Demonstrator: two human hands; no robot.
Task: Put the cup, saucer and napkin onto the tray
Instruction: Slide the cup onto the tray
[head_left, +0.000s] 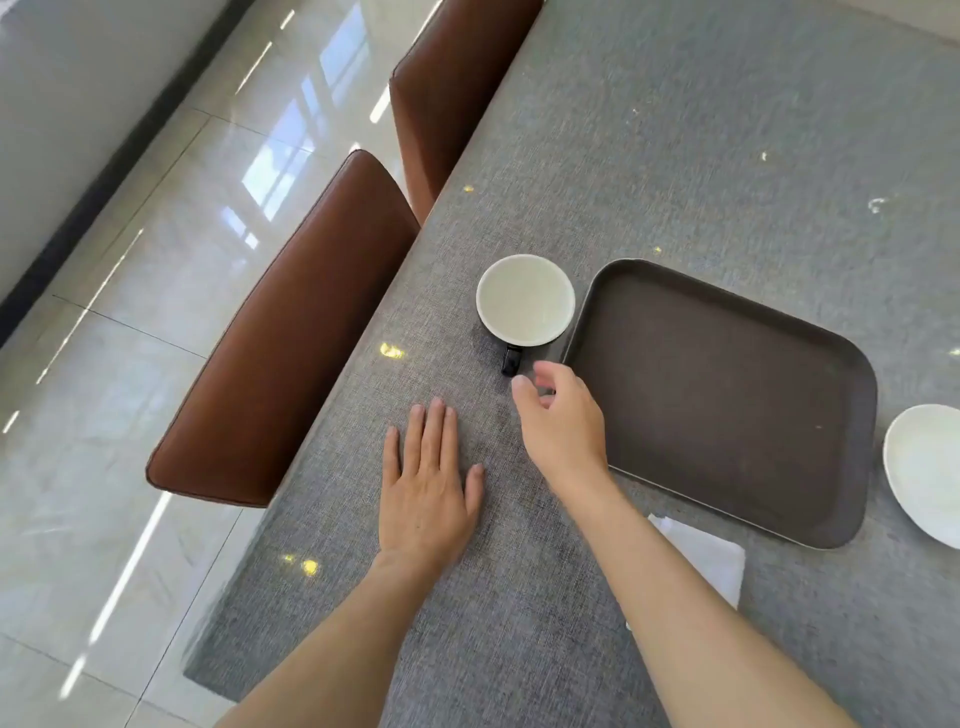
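Observation:
A cup (524, 301), white inside with a dark outside and a dark handle pointing toward me, stands on the grey table just left of the dark brown tray (727, 400). The tray holds nothing. My right hand (563, 421) hovers just short of the cup's handle, thumb and fingers apart, holding nothing. My left hand (428, 483) lies flat on the table, fingers spread, nearer me and left of the cup. A white saucer (927, 473) sits right of the tray, cut off by the frame edge. A white napkin (711, 558) lies near the tray's front edge, partly hidden under my right forearm.
The grey table (675, 130) stretches away behind the tray. Two brown leather chairs (291, 343) are pushed in along its left edge, over a glossy tiled floor (130, 312).

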